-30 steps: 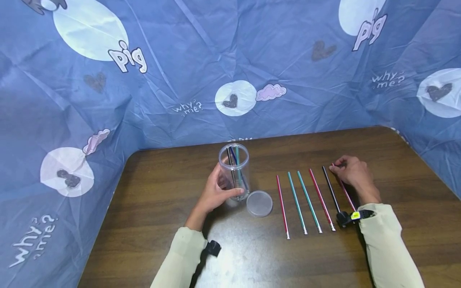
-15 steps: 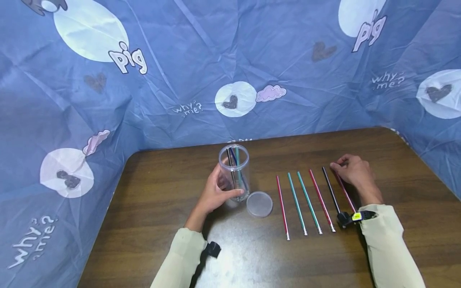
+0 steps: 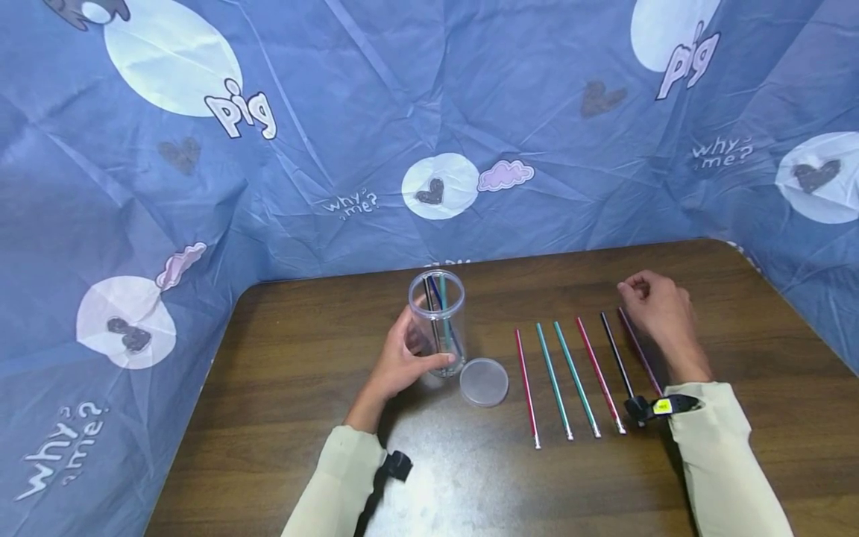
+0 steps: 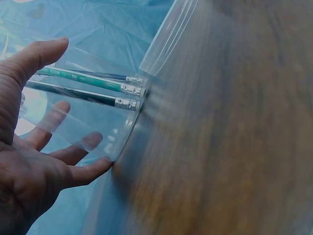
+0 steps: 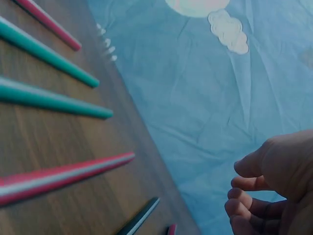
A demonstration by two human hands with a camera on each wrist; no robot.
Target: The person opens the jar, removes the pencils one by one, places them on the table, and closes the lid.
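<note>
My left hand (image 3: 401, 359) holds a clear plastic jar (image 3: 458, 328) upright on the table, thumb and fingers curved round its wall. Inside lean a green pencil (image 4: 88, 80), a black pencil (image 4: 80, 94) and a dark blue pencil (image 4: 110, 76), eraser ends down. My right hand (image 3: 661, 307) hovers by the far tip of the rightmost red pencil (image 3: 637, 344), its fingers loosely curled round nothing. Left of that pencil lie a black pencil (image 3: 617, 353), a red pencil (image 3: 600, 373), two green pencils (image 3: 576, 378) and another red pencil (image 3: 526, 388), side by side.
A round translucent lid (image 3: 484, 382) lies flat beside the jar's base, between the jar and the row. The brown wooden table (image 3: 288, 418) ends at a blue printed cloth (image 3: 376, 104) hanging behind it and along both sides.
My right hand has let go of the rightmost red pencil and moved slightly up and away from its tip. That pencil now lies in the row. The left hand and jar stay put.
</note>
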